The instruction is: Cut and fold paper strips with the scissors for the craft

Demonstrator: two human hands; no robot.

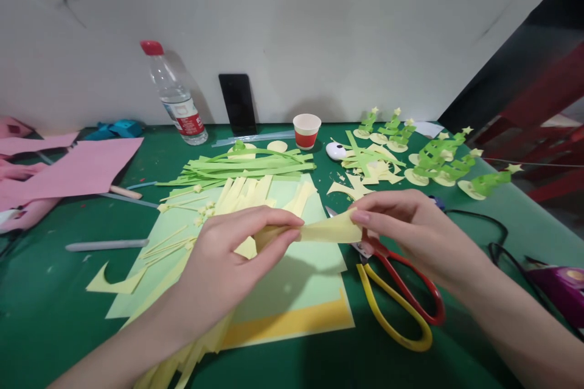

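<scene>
A pale yellow paper strip (331,231) is stretched between my two hands above light green sheets (314,292). My left hand (249,249) pinches its left end between thumb and fingers. At the other end, my right hand (396,219) grips the strip with thumb and forefinger. Scissors with red and yellow handles (396,298) lie partly under my right hand. Yellow strips (171,352) and thin yellow stems (166,242) lie around my left hand and forearm. Behind them is a pile of green strips (246,164).
A bottle (182,106), a phone (238,103) and a paper cup (307,132) stand along the wall. Green spirals with stars (438,155) are at the back right, paper scraps (374,164) beside them. Pink sheets (86,167) lie left; a black cable (497,228) runs right.
</scene>
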